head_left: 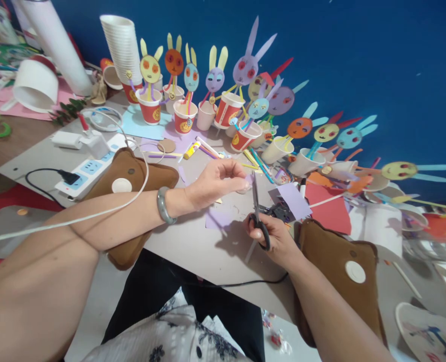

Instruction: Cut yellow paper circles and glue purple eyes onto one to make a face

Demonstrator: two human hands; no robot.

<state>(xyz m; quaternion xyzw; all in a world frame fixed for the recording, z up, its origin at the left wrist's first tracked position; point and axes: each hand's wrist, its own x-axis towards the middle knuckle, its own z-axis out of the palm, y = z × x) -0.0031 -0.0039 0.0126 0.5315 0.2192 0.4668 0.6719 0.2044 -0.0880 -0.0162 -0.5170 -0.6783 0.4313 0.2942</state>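
Scissors [256,201]: I saw black handles and slim dark blades, pointing up above the table [207,254], just beside the left fingertips.
Right hand [277,240]: its fingers were wrapped around the scissor handles.
Left hand [215,185]: thumb and fingers pinched a small pale scrap [249,180], its shape unclear to me.
Purple paper [217,219]: lay below.
Paper rabbits [246,70]: stood in cups [180,121] along the blue wall [339,40].

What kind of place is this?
Probably a craft table, maybe in a classroom: rabbit-eared paper figures stand in cups, red paper lies nearby, and the right hand holds scissors.
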